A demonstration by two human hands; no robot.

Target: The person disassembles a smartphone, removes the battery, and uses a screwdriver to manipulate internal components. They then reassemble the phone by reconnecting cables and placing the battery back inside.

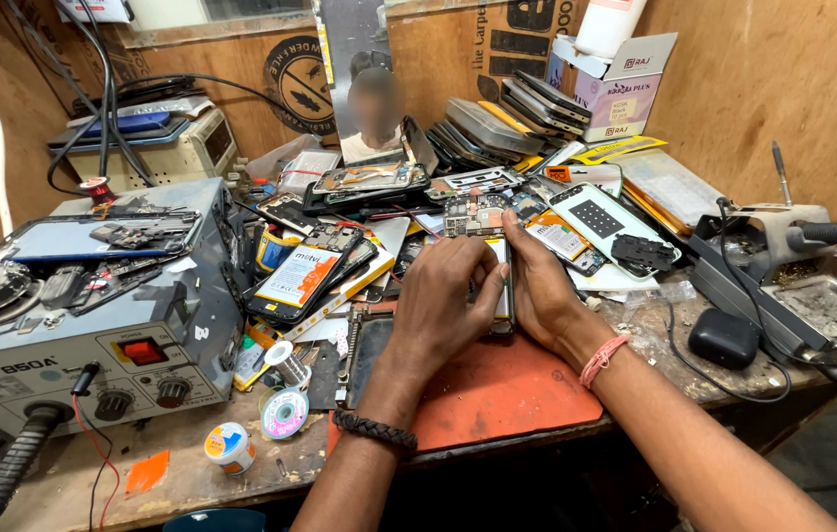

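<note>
Both my hands clamp a phone on edge over the orange mat.

Nearest me, the orange mat point(497, 394) covers the worktop point(192, 478). Above it my left hand point(443, 296) and right hand point(536, 286) close around the thin phone point(504, 286), standing on its side between them. Squeezing too hard could crack it; a slip would drop it into the loose circuit boards point(477, 212) just beyond.

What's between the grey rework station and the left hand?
Head view: an opened phone with its battery exposed, and lower down a solder spool, lie between the station and the left hand.
</note>
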